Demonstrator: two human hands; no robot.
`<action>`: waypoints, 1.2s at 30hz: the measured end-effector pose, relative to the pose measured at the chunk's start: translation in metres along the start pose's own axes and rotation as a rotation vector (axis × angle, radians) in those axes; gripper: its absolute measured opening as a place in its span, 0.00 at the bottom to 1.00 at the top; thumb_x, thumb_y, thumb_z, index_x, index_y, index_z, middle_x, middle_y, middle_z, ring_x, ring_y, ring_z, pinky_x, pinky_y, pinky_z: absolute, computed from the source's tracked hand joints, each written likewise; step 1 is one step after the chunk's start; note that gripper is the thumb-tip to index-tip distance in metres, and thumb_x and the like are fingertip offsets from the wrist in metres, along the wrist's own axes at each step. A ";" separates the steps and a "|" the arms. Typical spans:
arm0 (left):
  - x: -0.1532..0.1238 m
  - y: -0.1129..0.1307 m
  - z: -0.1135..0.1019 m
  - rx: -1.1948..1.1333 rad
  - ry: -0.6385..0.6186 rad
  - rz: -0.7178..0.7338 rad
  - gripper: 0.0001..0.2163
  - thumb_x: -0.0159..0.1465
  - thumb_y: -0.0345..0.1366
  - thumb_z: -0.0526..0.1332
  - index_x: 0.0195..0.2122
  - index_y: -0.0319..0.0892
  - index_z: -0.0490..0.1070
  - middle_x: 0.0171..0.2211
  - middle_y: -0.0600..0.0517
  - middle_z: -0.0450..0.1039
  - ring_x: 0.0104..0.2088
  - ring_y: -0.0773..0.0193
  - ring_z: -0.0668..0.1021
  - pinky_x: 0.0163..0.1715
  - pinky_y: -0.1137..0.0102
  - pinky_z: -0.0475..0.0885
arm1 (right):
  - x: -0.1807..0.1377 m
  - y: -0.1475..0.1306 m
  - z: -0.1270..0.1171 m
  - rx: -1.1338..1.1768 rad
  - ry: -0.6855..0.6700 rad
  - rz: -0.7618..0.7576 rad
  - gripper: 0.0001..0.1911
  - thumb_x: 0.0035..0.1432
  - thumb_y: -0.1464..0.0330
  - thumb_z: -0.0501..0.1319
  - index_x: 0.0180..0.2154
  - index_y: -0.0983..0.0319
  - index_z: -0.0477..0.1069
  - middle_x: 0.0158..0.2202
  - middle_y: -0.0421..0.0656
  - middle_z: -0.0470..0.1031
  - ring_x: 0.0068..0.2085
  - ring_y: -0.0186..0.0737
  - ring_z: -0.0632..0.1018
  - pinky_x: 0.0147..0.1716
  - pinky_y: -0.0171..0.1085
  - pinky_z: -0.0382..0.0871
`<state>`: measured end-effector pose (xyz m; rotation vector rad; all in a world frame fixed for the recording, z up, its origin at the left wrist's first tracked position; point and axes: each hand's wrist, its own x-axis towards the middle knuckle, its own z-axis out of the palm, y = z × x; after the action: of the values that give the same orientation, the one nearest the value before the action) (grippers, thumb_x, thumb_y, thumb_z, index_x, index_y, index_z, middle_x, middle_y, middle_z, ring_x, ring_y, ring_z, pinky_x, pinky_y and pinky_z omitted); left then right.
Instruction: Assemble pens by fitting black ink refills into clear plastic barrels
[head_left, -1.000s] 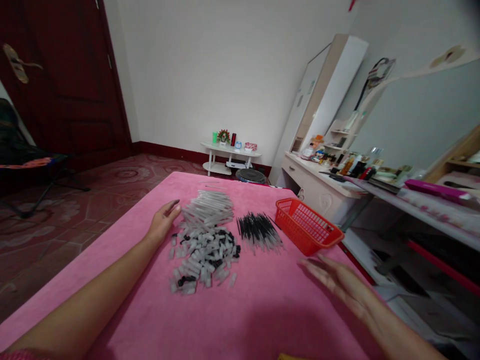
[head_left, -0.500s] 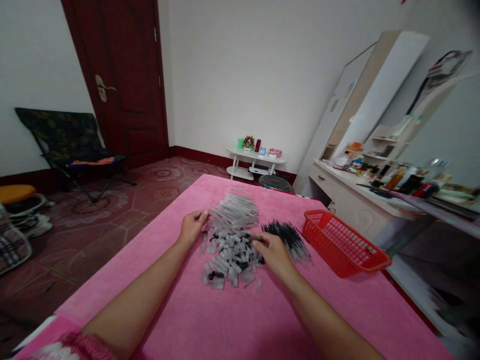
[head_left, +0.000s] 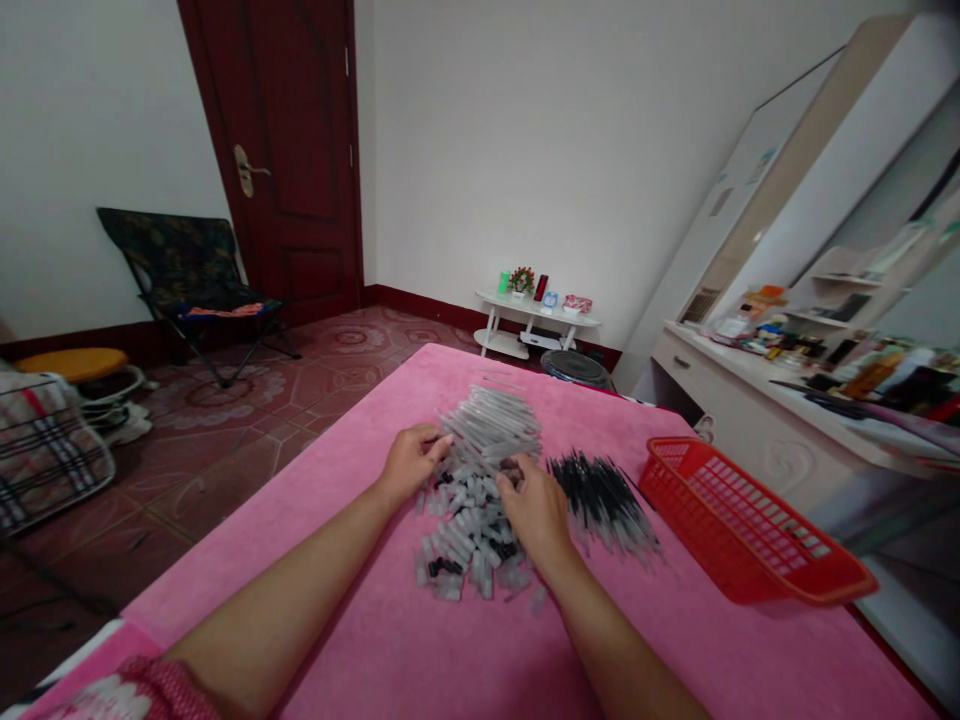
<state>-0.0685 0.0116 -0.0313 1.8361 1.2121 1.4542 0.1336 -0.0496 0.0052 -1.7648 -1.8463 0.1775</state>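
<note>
On a pink-covered table lie a stack of clear pen barrels, a heap of small clear and black pen caps and a bundle of black refills. My left hand rests at the left edge of the barrel stack, fingers curled and pinched on one clear barrel. My right hand lies on the cap heap with its fingers bent down into the caps near the barrels; what it holds is hidden.
An empty red plastic basket stands on the table at the right. Beyond are a white dresser with bottles, a small white side table, a dark folding chair and a dark red door.
My right hand has come in from the table's right side onto the cap heap. My left hand has closed on a barrel at the stack's edge. The view has swung left.
</note>
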 end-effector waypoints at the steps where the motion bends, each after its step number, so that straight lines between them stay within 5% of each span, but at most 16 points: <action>1: -0.001 0.005 0.000 -0.026 0.023 -0.013 0.15 0.59 0.47 0.58 0.23 0.42 0.75 0.23 0.50 0.72 0.27 0.62 0.72 0.29 0.70 0.65 | 0.001 0.002 -0.002 0.054 -0.005 0.015 0.09 0.53 0.66 0.58 0.37 0.58 0.73 0.32 0.44 0.79 0.33 0.42 0.78 0.30 0.34 0.63; 5: -0.008 0.028 0.007 -0.169 0.098 -0.123 0.19 0.59 0.51 0.57 0.21 0.41 0.73 0.18 0.52 0.68 0.22 0.64 0.70 0.24 0.71 0.63 | 0.003 0.010 -0.020 0.419 -0.020 0.043 0.09 0.51 0.66 0.58 0.34 0.61 0.74 0.29 0.43 0.78 0.31 0.41 0.77 0.30 0.34 0.66; 8: -0.015 0.044 0.020 -0.299 0.007 -0.213 0.23 0.59 0.55 0.56 0.19 0.41 0.71 0.14 0.53 0.65 0.17 0.67 0.66 0.19 0.72 0.60 | 0.002 0.007 -0.036 0.689 -0.027 0.051 0.10 0.50 0.65 0.59 0.33 0.64 0.73 0.28 0.43 0.77 0.29 0.40 0.76 0.29 0.34 0.67; 13: -0.028 0.061 0.041 -0.645 -0.160 -0.389 0.20 0.55 0.54 0.62 0.37 0.42 0.75 0.26 0.51 0.73 0.21 0.68 0.72 0.20 0.72 0.67 | -0.007 -0.004 -0.040 0.807 -0.136 -0.039 0.10 0.49 0.67 0.59 0.32 0.65 0.74 0.29 0.43 0.76 0.29 0.37 0.75 0.30 0.34 0.67; 17: -0.029 0.058 0.042 -0.814 -0.089 -0.470 0.17 0.52 0.49 0.66 0.34 0.40 0.75 0.30 0.49 0.74 0.25 0.67 0.75 0.25 0.72 0.73 | -0.003 0.009 -0.038 0.687 -0.222 -0.100 0.10 0.48 0.68 0.60 0.33 0.64 0.75 0.30 0.43 0.78 0.31 0.39 0.76 0.31 0.34 0.67; 23: -0.022 0.042 0.036 -0.836 0.076 -0.467 0.14 0.50 0.44 0.69 0.31 0.40 0.74 0.32 0.50 0.76 0.26 0.68 0.76 0.28 0.72 0.75 | 0.021 0.070 -0.073 0.307 0.068 0.000 0.08 0.50 0.67 0.60 0.29 0.62 0.75 0.29 0.45 0.78 0.32 0.41 0.76 0.32 0.36 0.65; 27: -0.022 0.038 0.036 -0.826 0.073 -0.447 0.13 0.51 0.43 0.69 0.32 0.39 0.74 0.31 0.51 0.76 0.27 0.68 0.77 0.28 0.74 0.75 | 0.023 0.098 -0.080 0.058 0.026 0.069 0.05 0.47 0.69 0.61 0.24 0.61 0.75 0.24 0.44 0.76 0.28 0.41 0.74 0.28 0.36 0.62; 31: -0.023 0.038 0.037 -0.812 0.058 -0.429 0.14 0.51 0.44 0.69 0.32 0.39 0.74 0.31 0.51 0.76 0.26 0.69 0.77 0.28 0.74 0.75 | 0.018 0.095 -0.066 -0.168 -0.123 0.122 0.05 0.48 0.67 0.62 0.25 0.61 0.76 0.26 0.45 0.77 0.29 0.41 0.76 0.27 0.35 0.61; 36: -0.025 0.040 0.037 -0.804 0.052 -0.419 0.15 0.51 0.43 0.69 0.33 0.37 0.74 0.31 0.50 0.76 0.26 0.70 0.77 0.28 0.75 0.75 | 0.010 0.071 -0.047 -0.416 -0.130 0.193 0.15 0.52 0.56 0.60 0.31 0.60 0.77 0.34 0.50 0.79 0.37 0.48 0.78 0.32 0.38 0.65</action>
<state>-0.0209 -0.0239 -0.0221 0.9469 0.7828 1.4457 0.2192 -0.0452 0.0136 -2.2653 -1.9026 -0.0238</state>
